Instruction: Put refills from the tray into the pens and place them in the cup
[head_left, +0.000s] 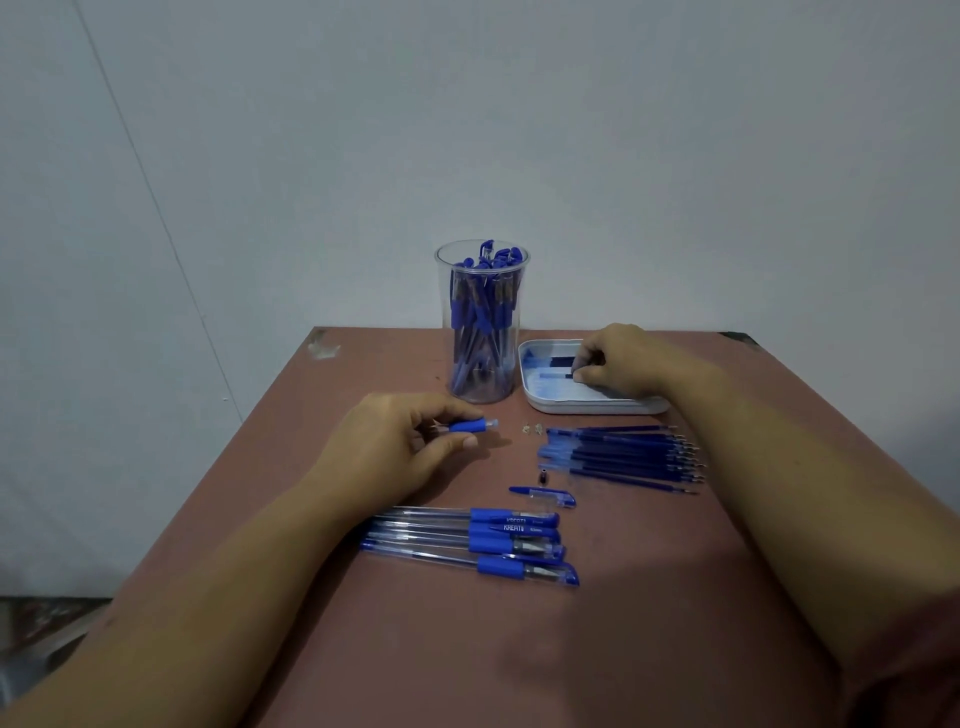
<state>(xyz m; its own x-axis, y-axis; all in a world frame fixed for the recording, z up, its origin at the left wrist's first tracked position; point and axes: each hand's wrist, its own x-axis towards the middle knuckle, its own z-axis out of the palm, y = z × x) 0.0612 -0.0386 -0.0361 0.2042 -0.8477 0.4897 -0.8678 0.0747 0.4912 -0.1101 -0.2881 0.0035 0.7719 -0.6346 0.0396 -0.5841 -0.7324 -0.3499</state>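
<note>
My left hand (400, 441) pinches a short blue pen grip section (470, 426) just above the table, in front of the cup. My right hand (615, 361) reaches into the white tray (592, 408) at the back right, and its fingertips pinch a blue refill (556, 374) lying there. The clear cup (482, 322) behind my left hand holds several blue pens. A row of loose blue refills (623, 457) lies in front of the tray. Several clear pens with blue grips (478, 540) lie side by side nearer to me.
A blue pen cap (545, 496) and a small dark tip piece (543, 476) lie between the refills and the pens. Tiny pale bits (531, 429) sit by the tray's front corner. The brown table (363, 364) ends at a pale wall behind.
</note>
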